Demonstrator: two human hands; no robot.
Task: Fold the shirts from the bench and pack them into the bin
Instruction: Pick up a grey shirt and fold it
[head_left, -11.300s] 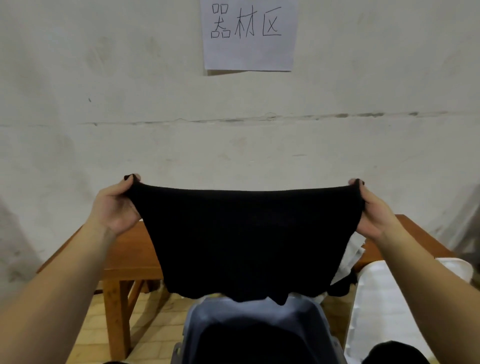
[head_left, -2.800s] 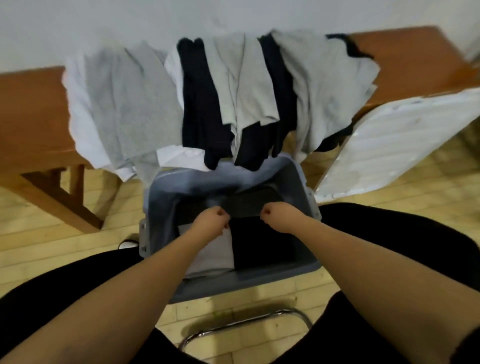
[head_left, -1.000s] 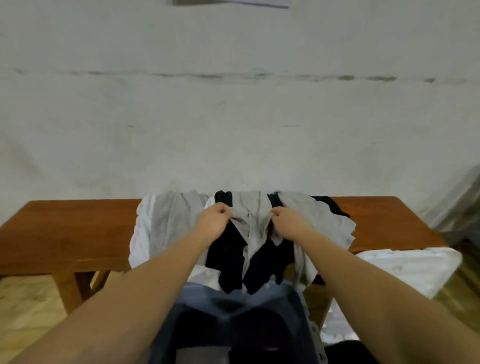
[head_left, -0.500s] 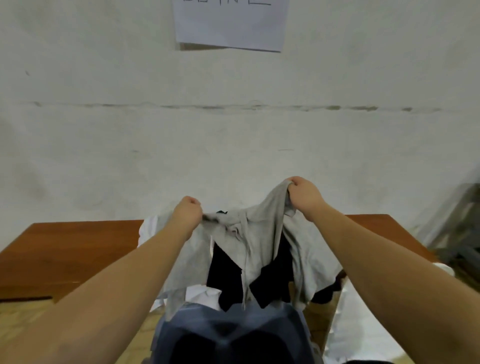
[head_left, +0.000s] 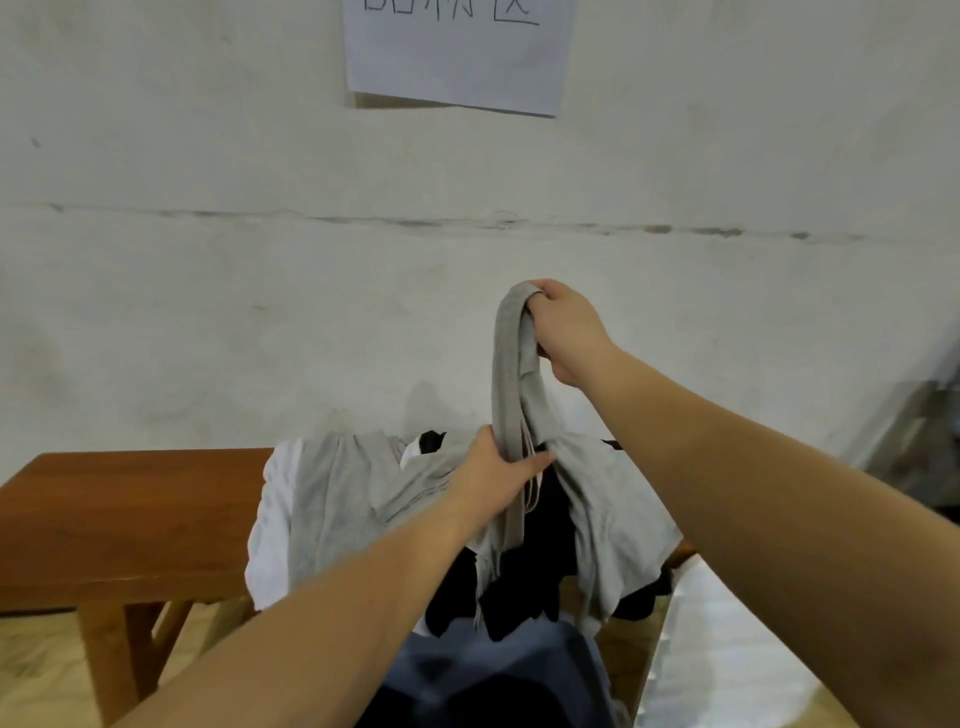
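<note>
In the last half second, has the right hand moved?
Yes. The right hand has risen further above the bench, lifting the gray shirt toward the wall paper.

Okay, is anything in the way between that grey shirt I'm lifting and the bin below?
Nothing solid. The grey shirt hangs from the right hand, gripped lower by the left hand. Other shirts draped off the bench hang over the bin's far edge.
</note>
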